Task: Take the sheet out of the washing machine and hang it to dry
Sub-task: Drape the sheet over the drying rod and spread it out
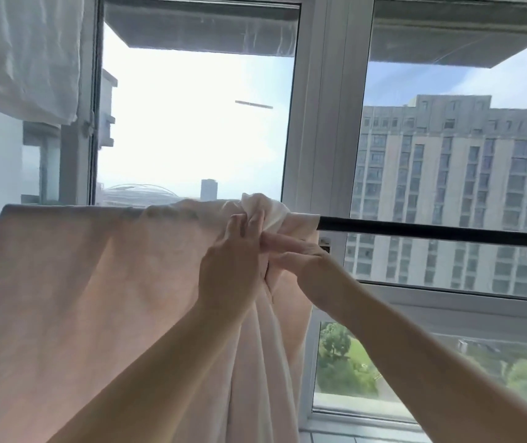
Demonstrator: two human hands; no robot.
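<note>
A pale pink sheet (pixel 89 282) hangs over a black rod (pixel 431 230) that runs across in front of the window. Its left part lies spread flat over the rod; its right edge is bunched into folds that drop toward the floor. My left hand (pixel 233 263) grips the bunched cloth just below the rod, fingers up against a crumpled knot of fabric on top. My right hand (pixel 300 254) pinches the same bunch from the right, its fingers pointing left. The right length of the rod is bare.
A white cloth (pixel 25 52) hangs from above at the upper left. Behind the rod stands a white-framed window (pixel 323 123) with tall buildings and trees outside. A tiled sill or floor strip shows at the bottom right.
</note>
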